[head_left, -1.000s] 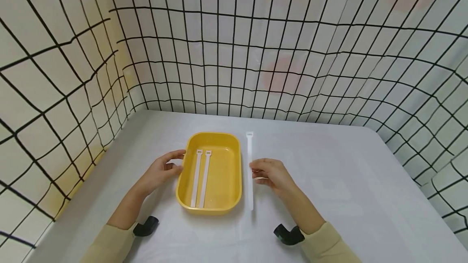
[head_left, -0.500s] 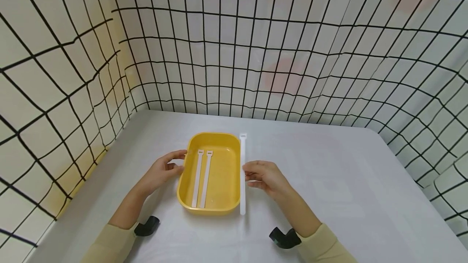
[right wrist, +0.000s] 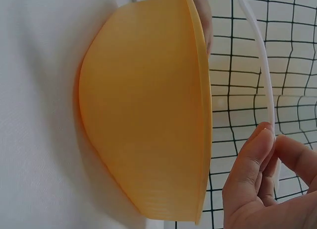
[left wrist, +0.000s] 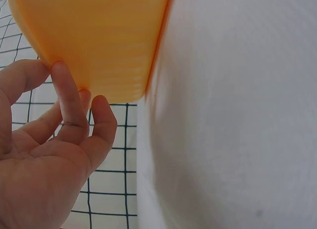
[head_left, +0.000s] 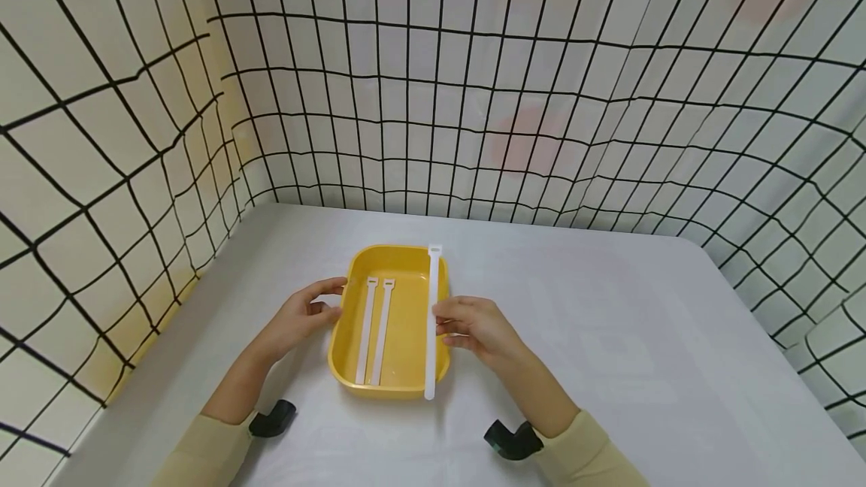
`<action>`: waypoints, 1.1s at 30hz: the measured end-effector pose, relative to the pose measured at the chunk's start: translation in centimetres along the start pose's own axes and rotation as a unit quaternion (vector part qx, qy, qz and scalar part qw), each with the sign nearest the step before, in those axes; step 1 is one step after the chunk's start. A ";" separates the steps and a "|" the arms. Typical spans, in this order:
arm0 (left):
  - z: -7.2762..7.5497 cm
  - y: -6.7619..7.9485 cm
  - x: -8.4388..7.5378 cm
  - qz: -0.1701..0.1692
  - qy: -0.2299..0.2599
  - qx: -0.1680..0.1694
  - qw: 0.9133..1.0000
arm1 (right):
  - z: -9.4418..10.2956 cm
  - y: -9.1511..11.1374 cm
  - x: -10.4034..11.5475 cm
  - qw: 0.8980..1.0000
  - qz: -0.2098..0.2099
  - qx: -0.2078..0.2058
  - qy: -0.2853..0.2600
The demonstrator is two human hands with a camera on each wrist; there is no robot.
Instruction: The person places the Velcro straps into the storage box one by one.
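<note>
A yellow tray (head_left: 406,389) sits on the white table, and two white cable ties (head_left: 361,333) with slotted heads lie lengthwise in its left half. My right hand (head_left: 476,329) pinches a third cable tie (head_left: 431,352) near its middle, thumb against fingers. In the right wrist view this cable tie (right wrist: 265,65) stands above the tray's rim, slightly bowed. Seen from the head, it overlaps the tray's right side, with its slotted head at the far end. My left hand (head_left: 298,322) touches the tray's left side with loosely bent fingers; in the left wrist view its fingertips (left wrist: 59,73) meet the outer wall.
White walls with a black grid (head_left: 433,96) rise behind and beside the table (head_left: 609,322). A black wrist device (head_left: 273,419) sits at the left cuff, and another wrist device (head_left: 514,440) at the right cuff.
My right hand has carried the pinched cable tie leftward, from beside the tray to over its right side. My left hand has stayed against the tray.
</note>
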State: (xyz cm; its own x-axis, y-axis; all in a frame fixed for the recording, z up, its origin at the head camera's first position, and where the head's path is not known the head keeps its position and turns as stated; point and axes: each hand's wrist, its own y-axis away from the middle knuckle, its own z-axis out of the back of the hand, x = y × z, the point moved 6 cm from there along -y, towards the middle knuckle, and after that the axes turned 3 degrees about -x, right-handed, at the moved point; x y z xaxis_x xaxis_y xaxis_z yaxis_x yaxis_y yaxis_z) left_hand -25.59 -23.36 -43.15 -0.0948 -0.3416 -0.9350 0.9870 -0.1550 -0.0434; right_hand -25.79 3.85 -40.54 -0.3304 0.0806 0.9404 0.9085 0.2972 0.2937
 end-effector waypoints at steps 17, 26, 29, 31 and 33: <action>0.1 0.1 -0.1 -0.001 0.001 0.002 1.000 | -2.0 -1.0 0.2 1.000 -0.003 -0.002 0.015; 0.1 0.0 0.0 -0.002 0.003 0.003 1.000 | -2.9 -1.7 -0.1 1.000 -0.018 -0.001 -0.005; 0.1 0.0 0.1 -0.003 0.005 0.003 1.000 | -3.2 -1.9 -0.2 1.000 -0.023 -0.003 -0.006; 0.1 -0.1 0.1 -0.003 0.007 0.003 1.000 | -3.4 -2.1 -0.3 1.000 -0.025 -0.003 -0.003; 0.0 -0.1 0.1 -0.003 0.008 0.004 1.000 | -3.6 -2.2 -0.3 1.000 -0.025 -0.005 0.001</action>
State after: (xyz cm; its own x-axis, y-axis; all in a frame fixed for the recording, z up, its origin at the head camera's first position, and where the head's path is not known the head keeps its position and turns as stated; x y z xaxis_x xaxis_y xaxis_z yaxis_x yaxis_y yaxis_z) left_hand -25.71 -23.39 -43.23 -0.0988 -0.3254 -0.9404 0.9852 -0.1649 -0.0465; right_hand -26.79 -0.23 -40.85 -0.3746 0.0646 0.9250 0.8935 0.2919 0.3414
